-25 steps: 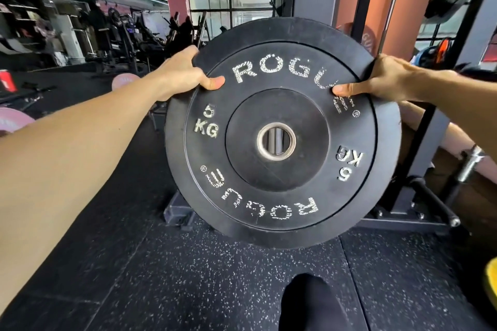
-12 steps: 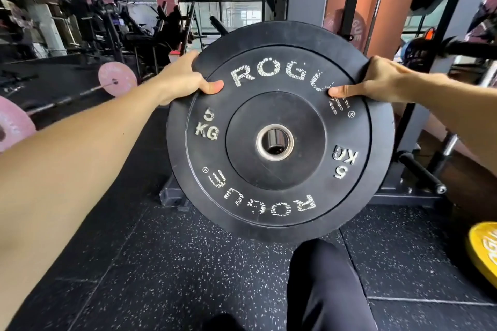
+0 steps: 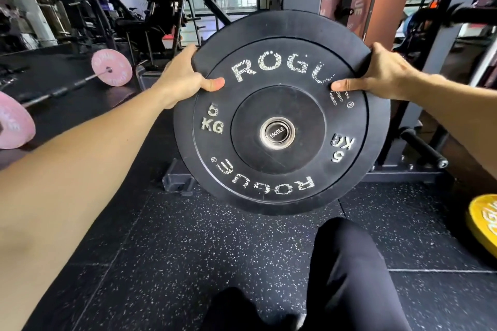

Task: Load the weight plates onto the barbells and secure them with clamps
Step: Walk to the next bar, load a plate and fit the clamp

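Head view, sweeping left to right: far out from the left hand, a pink-plated bar (image 3: 67, 87) lies on the floor, with no clamp I can make out on it. The left hand (image 3: 183, 78) grips the black 5 kg plate (image 3: 281, 113) at its upper left rim, thumb pressed on the face, fingers wrapped behind. Between the two grips sits the plate's steel hub, and here is the change: a second ago you could see through that hole to the rack behind; half a second ago it was dark; now a bar end cap (image 3: 277, 132) marked 1500LE fills it. So I'd say the plate has been lined up with the sleeve and is just starting on. The right hand (image 3: 387, 76) mirrors the left, clasping the upper right rim. Beyond it, low down, a yellow plate (image 3: 484, 226) lies on the floor. Pushing the plate home comes next, then a clamp.
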